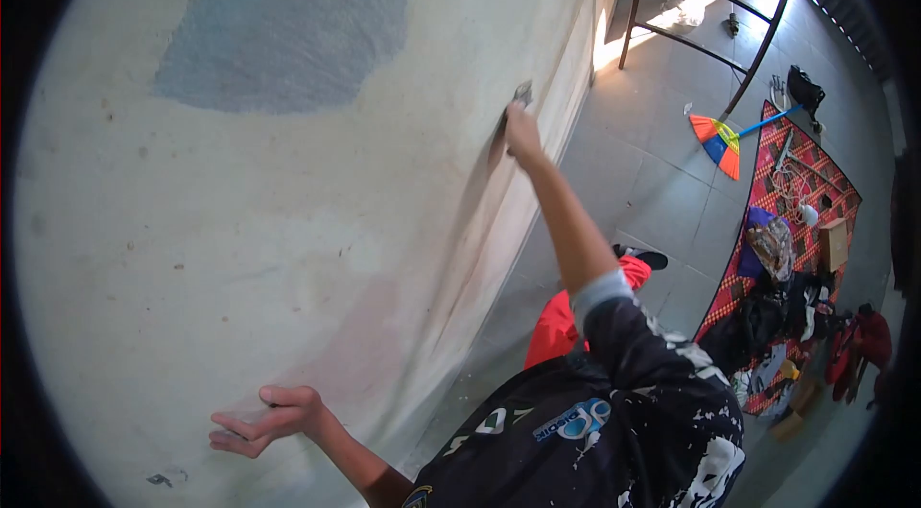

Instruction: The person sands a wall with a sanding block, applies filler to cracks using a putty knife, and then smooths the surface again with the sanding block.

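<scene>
My right hand [523, 134] is closed around a small tool [523, 94], whose greyish tip shows beyond the fingers against the pale wall [288, 191]. The tool looks like a scraper, but its handle is mostly hidden. Lower left, my left hand [266, 422] is at the wall with its fingers apart and slightly bent, and no object shows in it. The fingertips look dusty. A large blue-grey patch [288, 19] covers the upper part of the wall.
A metal frame [705, 43] stands on the tiled floor [614, 158] at the upper right. Nearby are a colourful broom [720, 145] and a red patterned mat [758, 211] holding a cardboard box [833, 244], bags and cords. A shoe [648, 257] shows below me.
</scene>
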Tool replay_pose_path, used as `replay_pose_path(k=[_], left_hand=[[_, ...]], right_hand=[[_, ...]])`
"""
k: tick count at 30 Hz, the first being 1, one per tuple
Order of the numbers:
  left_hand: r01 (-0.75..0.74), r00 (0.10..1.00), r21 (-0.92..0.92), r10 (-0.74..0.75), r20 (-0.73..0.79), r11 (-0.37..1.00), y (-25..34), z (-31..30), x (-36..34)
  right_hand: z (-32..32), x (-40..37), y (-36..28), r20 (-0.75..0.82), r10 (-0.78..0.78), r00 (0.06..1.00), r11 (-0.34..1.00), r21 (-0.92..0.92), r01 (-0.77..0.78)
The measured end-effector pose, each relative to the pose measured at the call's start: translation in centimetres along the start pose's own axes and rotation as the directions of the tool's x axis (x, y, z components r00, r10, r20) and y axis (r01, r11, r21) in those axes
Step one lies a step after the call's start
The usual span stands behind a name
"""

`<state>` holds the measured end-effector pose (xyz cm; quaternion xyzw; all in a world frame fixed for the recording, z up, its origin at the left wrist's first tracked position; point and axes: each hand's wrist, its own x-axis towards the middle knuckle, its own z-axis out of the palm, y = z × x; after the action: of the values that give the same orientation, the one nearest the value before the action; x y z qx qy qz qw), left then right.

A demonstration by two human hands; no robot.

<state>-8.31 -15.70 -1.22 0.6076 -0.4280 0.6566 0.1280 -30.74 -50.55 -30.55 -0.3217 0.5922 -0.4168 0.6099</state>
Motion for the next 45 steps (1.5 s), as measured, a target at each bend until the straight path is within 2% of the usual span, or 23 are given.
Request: replay_pose_path(k=[3,4,6,8,9,11,12,14,17,18,19,21,23,27,28,29,31,34,36,37,39,43,45], left_hand=[[-0.024,1.0,0.004,0.024,0.004,1.0,-0.1,0.0,0.1],[-0.026,1.0,0.004,0.026,0.004,1.0,-0.1,0.3,0.1],[-0.045,0.999,0.011,0.045,-0.003,0.999,-0.4,0.3,-0.2],[-0.034,0.999,0.03,0.033,0.038,0.999,-0.4,-0.2,-0.3],[-0.002,0.999,0.05,0.0,0.049,0.999,-0.2,-0.3,-0.3],[-0.012,0.997,0.036,0.009,0.077,0.999,0.0,-0.6,0.0],[-0.012,0.996,0.019,0.01,0.089,1.0,0.1,-0.4,0.1],[-0.008,0.996,0.015,0.007,0.093,1.0,-0.1,-0.4,0.1],[-0.018,0.998,0.006,0.017,0.062,1.0,-0.3,0.0,0.0],[-0.032,0.999,-0.003,0.032,0.032,0.999,-0.4,-0.1,-0.1],[-0.035,0.999,0.006,0.035,0.042,0.999,-0.4,-0.2,-0.2],[-0.021,0.998,0.009,0.02,0.051,1.0,-0.4,-0.2,-0.2],[-0.014,0.999,0.001,0.014,0.047,1.0,-0.4,-0.2,-0.1],[-0.03,0.999,-0.023,0.031,0.031,0.999,-0.4,0.0,0.1],[-0.031,0.999,-0.018,0.031,0.034,0.999,-0.4,0.1,0.2],[-0.031,0.999,-0.015,0.031,0.045,0.999,-0.4,0.0,0.2],[-0.032,0.997,-0.004,0.033,0.064,0.999,-0.3,-0.5,0.0],[0.01,0.996,-0.005,-0.01,0.093,1.0,0.1,-0.4,0.1],[0.008,0.997,-0.044,-0.005,0.076,0.999,-0.1,-0.1,0.1],[0.006,0.998,-0.046,-0.003,0.067,0.999,-0.1,0.0,0.2],[-0.021,0.997,-0.041,0.024,0.069,0.999,0.0,-0.1,0.3],[-0.01,0.996,-0.014,0.011,0.093,1.0,-0.1,-0.5,0.1],[0.0,0.999,-0.034,0.002,0.052,0.999,-0.1,-0.3,0.1]], right_hand=[[2.5,-5.1,3.5,-0.038,-0.2,0.979,0.98,-0.017,0.199],[3.0,-3.8,4.7,-0.038,-0.198,0.979,0.98,-0.016,0.198],[3.2,-0.2,6.6,-0.136,-0.43,0.893,0.902,-0.097,0.42],[0.7,3.3,4.5,-0.069,-0.075,0.995,0.996,-0.061,0.071],[0.4,3.0,3.2,-0.066,-0.065,0.996,0.996,-0.07,0.061],[0.7,1.9,0.9,-0.133,0.144,0.981,0.986,0.108,-0.131],[1.0,0.7,2.0,-0.036,0.097,0.995,0.992,0.082,-0.094],[3.0,-3.5,5.4,-0.055,-0.13,0.99,0.991,-0.045,0.128],[5.6,-7.2,9.0,-0.224,-0.44,0.87,0.897,-0.157,0.413],[4.7,-6.0,9.1,-0.213,-0.435,0.875,0.899,-0.161,0.408],[2.8,-3.1,8.6,-0.125,-0.2,0.972,0.979,-0.056,0.194],[0.4,0.7,6.8,0.11,0.27,0.956,0.957,0.08,-0.28],[1.8,-1.1,6.9,-0.003,0.1,0.995,0.992,0.082,-0.1],[4.8,-12.3,6.8,0.04,0.09,0.995,0.995,0.039,-0.091],[5.4,-10.8,8.6,0.033,-0.06,0.998,0.996,-0.058,0.062],[4.4,-8.3,10.0,0.038,-0.053,0.998,0.996,-0.064,0.055],[2.2,-5.4,7.5,0.088,0.25,0.964,0.967,0.021,-0.253],[2.3,-4.7,6.3,0.06,0.273,0.96,0.958,0.075,-0.278],[3.4,-9.1,5.4,0.073,0.175,0.982,0.983,0.035,-0.178],[4.8,-10.0,7.8,0.068,0.045,0.997,0.997,-0.06,-0.04],[6.4,-14.4,5.6,0.03,0.005,1.0,1.0,0.025,-0.006],[3.9,-9.2,5.4,0.08,0.115,0.99,0.992,-0.069,-0.11],[3.1,-7.3,4.9,0.023,0.214,0.977,0.974,0.068,-0.215]])
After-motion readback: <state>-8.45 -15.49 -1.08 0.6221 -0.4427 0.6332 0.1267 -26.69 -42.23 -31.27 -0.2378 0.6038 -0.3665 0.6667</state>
